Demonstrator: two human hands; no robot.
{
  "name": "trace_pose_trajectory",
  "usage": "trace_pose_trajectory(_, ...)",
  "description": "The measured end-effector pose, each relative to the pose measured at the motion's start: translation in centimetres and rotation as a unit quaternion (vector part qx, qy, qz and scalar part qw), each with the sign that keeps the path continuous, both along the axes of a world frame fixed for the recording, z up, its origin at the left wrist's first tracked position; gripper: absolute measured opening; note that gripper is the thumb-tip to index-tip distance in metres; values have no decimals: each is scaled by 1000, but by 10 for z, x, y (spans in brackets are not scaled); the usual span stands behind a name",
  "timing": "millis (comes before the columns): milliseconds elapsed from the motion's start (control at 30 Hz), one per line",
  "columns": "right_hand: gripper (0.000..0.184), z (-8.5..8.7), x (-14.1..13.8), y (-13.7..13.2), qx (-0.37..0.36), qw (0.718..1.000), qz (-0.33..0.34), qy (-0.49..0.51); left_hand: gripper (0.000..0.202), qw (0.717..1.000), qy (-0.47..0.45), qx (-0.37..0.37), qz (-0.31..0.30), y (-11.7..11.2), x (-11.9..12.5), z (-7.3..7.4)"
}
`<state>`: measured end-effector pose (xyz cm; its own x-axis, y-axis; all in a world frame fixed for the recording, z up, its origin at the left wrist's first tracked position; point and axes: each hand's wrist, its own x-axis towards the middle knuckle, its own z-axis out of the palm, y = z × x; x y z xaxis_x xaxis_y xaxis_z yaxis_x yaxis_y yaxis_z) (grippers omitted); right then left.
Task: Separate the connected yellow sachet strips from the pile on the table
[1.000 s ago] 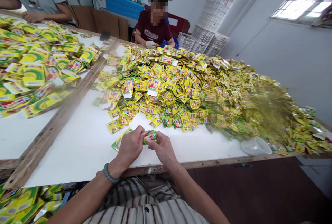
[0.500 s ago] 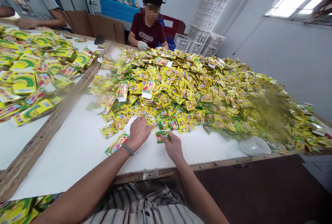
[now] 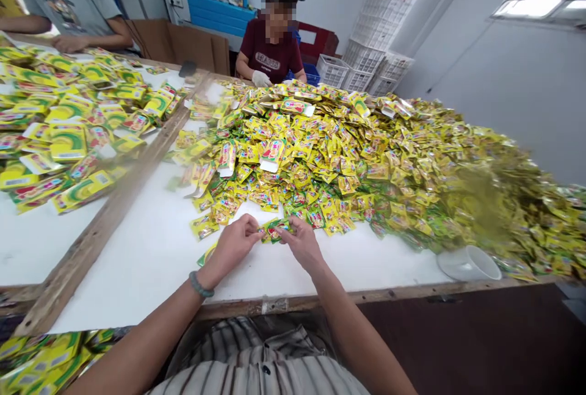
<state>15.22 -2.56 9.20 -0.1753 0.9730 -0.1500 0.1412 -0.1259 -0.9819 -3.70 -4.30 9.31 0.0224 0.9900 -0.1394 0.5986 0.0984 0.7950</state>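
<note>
Between my two hands, a little above the white tabletop (image 3: 256, 270), are small green and yellow sachets (image 3: 274, 230). My left hand (image 3: 235, 239) pinches their left end, and my right hand (image 3: 302, 242) grips the right end with thumb and fingers. How many sachets overlap there I cannot tell. A flat yellow-green carton (image 3: 208, 253) lies on the table, mostly covered by my left hand. Just beyond my fingers spreads a big heap of yellow and green sachets (image 3: 339, 151), with a few cartons (image 3: 273, 154) lying on it.
A wooden divider (image 3: 119, 193) runs along the table's left; beyond it lie many filled-looking yellow cartons (image 3: 68, 141). A clear plastic tub (image 3: 470, 264) sits near the front edge at right. Two co-workers are across the table, one with a gloved hand (image 3: 261, 79).
My left hand has come away from the heap's edge and drawn close to my right hand, now holding sachets with it. My right hand has lifted its green sachet slightly. The view has shifted a little.
</note>
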Motion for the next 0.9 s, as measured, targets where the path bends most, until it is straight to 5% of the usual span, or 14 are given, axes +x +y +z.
trace_pose_trajectory(100,27,2,-18,-2,5,1000,-22,10,41,967,230,30,106,-28,-30,9)
trace_pose_trajectory(167,27,0,-30,0,0,999,-22,34,47,940,326,7,104,-41,-43,10)
trace_pose_trajectory(233,28,-5,-42,4,4,999,-20,43,44,944,320,-26,75,-48,-48,7)
trace_pose_trajectory(367,27,-18,-51,11,17,999,-36,5,43,975,184,-79,91,-48,-47,-3)
trace_pose_trajectory(467,26,-21,-45,6,-29,999,1,36,46,990,-34,-94,102,-46,-45,-8)
trace_pose_trajectory(600,28,-14,-33,-2,-75,990,69,102,51,942,-291,-134,99,-47,-43,-6)
trace_pose_trajectory(900,20,0,-35,-7,85,995,13,-55,53,879,-426,-184,106,-50,-28,5)
